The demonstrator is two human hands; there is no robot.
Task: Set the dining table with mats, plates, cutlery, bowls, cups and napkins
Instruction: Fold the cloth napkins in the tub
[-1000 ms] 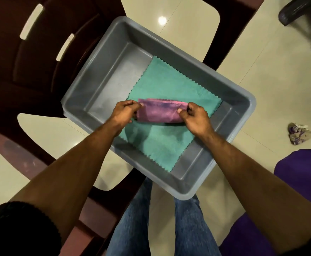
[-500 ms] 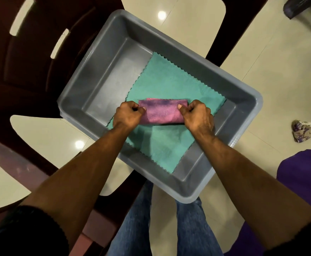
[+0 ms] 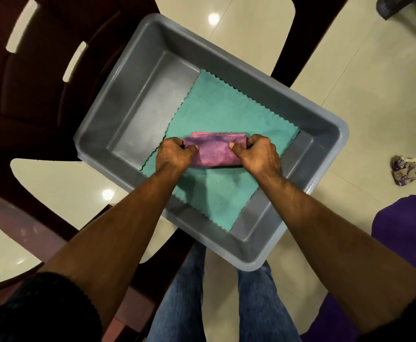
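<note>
Both hands, left (image 3: 175,154) and right (image 3: 258,154), grip a folded pink napkin (image 3: 214,150) over a teal cloth (image 3: 226,114) in a grey tub (image 3: 138,95).

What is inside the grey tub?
A flat teal cloth lies in the grey tub; above it both hands hold a folded pink cloth. Anything beneath the teal cloth is hidden.

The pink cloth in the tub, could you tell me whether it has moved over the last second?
Cannot tell: the folded pink cloth lies on the same middle patch of the teal cloth, gripped at both ends; the frame shift looks like camera motion.
</note>
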